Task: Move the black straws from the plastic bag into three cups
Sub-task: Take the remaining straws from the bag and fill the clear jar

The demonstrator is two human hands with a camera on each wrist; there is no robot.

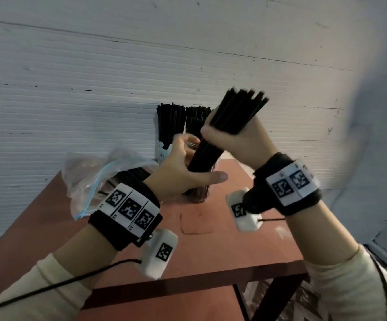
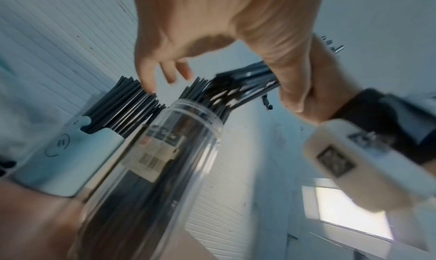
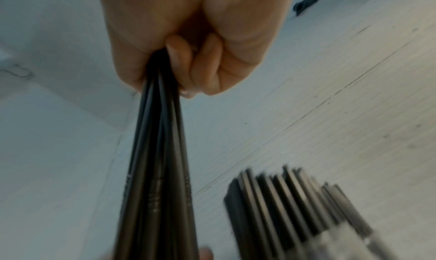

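My right hand [image 1: 234, 140] grips a thick bundle of black straws [image 1: 241, 110], tilted, with its lower end inside a clear cup [image 1: 199, 195] on the red-brown table [image 1: 211, 251]. My left hand [image 1: 183, 167] wraps that clear cup [image 2: 179, 152], thumb across its front and fingers [image 2: 165, 71] loosely bent behind the rim. In the right wrist view the right hand [image 3: 188, 40] is a fist around the bundle [image 3: 158, 170]. Behind stand a white cup [image 1: 163, 154] and a second cup, mostly hidden, each full of upright black straws [image 1: 171, 121]. The plastic bag [image 1: 88, 177] lies left with some straws inside.
A white ribbed wall [image 1: 95, 77] rises directly behind the cups. The table's front edge [image 1: 187, 281] is near my forearms, and its right edge lies just past my right wrist. Cables trail from both wrist cameras.
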